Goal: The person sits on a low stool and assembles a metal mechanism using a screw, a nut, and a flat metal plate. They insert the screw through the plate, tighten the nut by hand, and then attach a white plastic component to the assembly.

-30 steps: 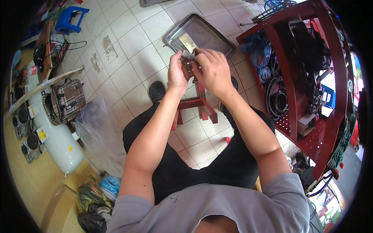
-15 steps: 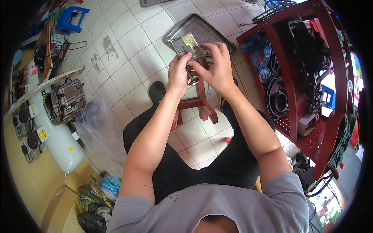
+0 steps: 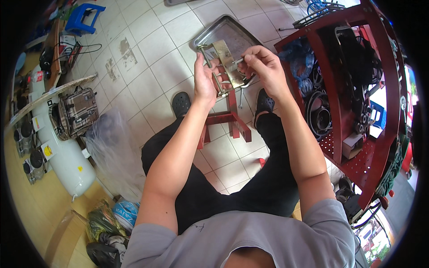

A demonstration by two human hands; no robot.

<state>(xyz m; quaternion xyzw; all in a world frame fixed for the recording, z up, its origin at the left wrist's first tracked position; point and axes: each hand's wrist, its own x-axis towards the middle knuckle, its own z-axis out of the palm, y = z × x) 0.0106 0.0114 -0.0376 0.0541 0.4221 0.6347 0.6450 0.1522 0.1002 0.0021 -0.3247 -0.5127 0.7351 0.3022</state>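
My left hand [image 3: 204,84] is turned palm up beneath a brass-coloured metal bracket [image 3: 225,58], its thumb raised and its fingers supporting the piece from below. The bracket has a flat plate and a long rod along its left side. At the plate's right side, my right hand [image 3: 268,69] pinches a thin metal pin [image 3: 239,60] between thumb and fingers. Whether the pin is seated in the bracket, I cannot tell. Below the hands stands a small red metal stand [image 3: 219,118], partly covered by the bracket.
Just beyond my hands a grey metal tray [image 3: 210,29] lies on the tiled floor. A wrench [image 3: 241,99] lies beside the red stand. To the right is a red shelf cart [image 3: 328,76] with parts; to the left, a white tank [image 3: 67,165], a plaid bag [image 3: 80,114] and a blue stool [image 3: 82,20].
My right hand has moved right, drawing back from the bracket, with the pin now showing in its fingers. The left hand has loosened its thumb and turned the bracket so its plate faces up.
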